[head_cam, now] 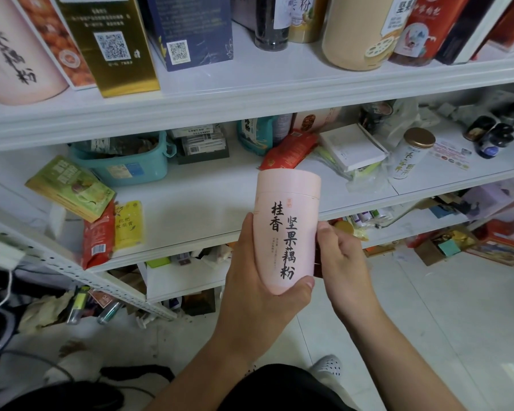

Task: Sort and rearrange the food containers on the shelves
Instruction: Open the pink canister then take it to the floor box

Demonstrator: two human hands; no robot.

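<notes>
Soft, even indoor light; dim shadow beneath the shelves [250, 93]; straight lines bow at the edges; corners slightly blurred.

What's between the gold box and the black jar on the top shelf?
A dark blue box with a QR code stands there, right beside the gold box; the head view shows it.

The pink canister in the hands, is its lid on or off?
On. The pink canister has a matching cap seated on its top, with a seam line just below it.
</notes>
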